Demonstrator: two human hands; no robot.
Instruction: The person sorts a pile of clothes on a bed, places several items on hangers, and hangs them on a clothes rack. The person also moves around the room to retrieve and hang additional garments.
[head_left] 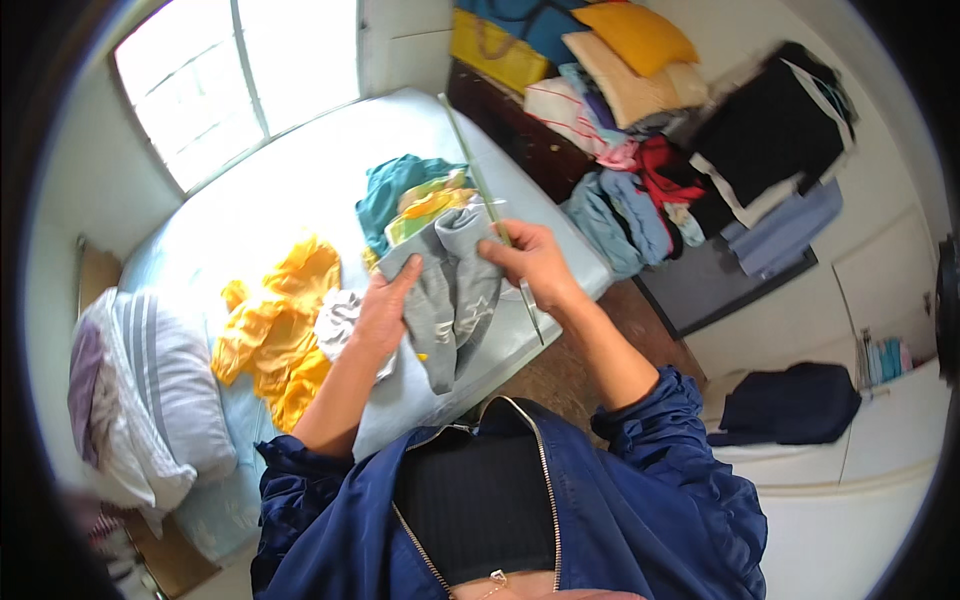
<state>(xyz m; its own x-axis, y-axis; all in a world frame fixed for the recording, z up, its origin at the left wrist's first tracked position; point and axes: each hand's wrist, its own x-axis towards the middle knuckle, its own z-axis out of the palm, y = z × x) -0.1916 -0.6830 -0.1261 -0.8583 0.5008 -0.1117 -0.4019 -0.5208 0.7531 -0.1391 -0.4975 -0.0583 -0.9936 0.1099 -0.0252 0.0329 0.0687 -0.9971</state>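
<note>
Both my hands hold grey trousers (440, 325) with white star prints up in front of me, above the bed. My left hand (382, 305) grips them at the left edge, thumb on top. At the upper right edge my right hand (532, 262) pinches the fabric. A long, thin greenish rod (470, 150) runs slantwise past my right hand; I cannot tell whether that hand touches it. Just beyond the trousers lies a pile of teal (400, 190) and yellow-green clothes (430, 205). Left of my left forearm are a crumpled orange-yellow garment (285, 320) and a white-grey cloth (338, 318).
The bed (270, 190) with a pale blue sheet stands below a bright window (245, 80). A striped pillow (175, 370) is at its left end. Heaped clothes (630, 210) and cushions (635, 60) fill the far right. A dark folded garment (790, 405) lies on a white surface at right.
</note>
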